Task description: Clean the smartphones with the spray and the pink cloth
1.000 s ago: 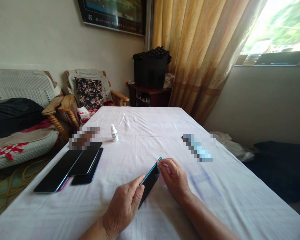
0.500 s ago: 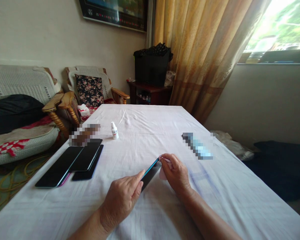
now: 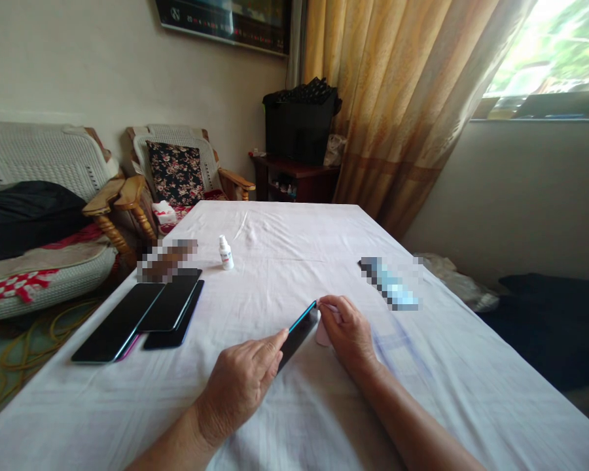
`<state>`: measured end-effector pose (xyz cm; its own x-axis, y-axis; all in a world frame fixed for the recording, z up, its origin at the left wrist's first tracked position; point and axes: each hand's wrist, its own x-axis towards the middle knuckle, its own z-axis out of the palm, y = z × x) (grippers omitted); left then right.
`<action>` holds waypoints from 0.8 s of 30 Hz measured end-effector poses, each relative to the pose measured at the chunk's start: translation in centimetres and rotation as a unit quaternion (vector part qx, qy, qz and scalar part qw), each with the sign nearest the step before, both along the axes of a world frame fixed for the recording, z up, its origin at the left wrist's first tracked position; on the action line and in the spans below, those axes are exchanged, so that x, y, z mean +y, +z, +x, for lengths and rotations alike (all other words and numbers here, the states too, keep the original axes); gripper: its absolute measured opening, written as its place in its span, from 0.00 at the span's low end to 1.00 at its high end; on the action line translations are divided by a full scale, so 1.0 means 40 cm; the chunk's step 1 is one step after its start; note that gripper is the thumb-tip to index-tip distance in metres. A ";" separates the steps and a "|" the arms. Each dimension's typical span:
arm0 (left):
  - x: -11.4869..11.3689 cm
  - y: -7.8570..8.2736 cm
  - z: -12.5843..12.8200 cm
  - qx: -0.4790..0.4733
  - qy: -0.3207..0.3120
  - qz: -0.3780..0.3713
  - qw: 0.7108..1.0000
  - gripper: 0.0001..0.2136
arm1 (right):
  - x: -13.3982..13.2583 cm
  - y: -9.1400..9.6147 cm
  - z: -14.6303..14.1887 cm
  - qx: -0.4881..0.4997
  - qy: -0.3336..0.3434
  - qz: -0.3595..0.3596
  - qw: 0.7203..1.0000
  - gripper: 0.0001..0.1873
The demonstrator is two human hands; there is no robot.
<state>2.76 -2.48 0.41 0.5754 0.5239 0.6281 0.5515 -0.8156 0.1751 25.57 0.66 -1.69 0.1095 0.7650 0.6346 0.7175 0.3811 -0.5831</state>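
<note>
A black phone with a teal edge stands tilted on its long side on the white tablecloth. My left hand grips its near end, fingers curled. My right hand is closed on a small pink cloth and presses it against the phone's far end. Three dark phones lie overlapping at the table's left side.
A small white dropper bottle stands behind the phones. Blurred items lie at the left and the right of the table. Chairs with cushions stand to the left, and a curtain hangs behind.
The view has tipped slightly. My right hand with the pink cloth has shifted a little along the phone's far end; the left hand keeps its hold.
</note>
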 end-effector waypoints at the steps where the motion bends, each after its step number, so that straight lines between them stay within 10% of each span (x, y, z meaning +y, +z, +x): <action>1: 0.001 0.001 0.000 0.000 0.001 0.000 1.000 0.15 | -0.002 -0.001 -0.002 -0.003 0.000 -0.004 1.000 0.07; 24: 0.025 -0.015 -0.016 -0.048 0.027 -0.061 0.997 0.16 | 0.003 -0.025 -0.017 -0.027 0.013 -0.071 0.997 0.07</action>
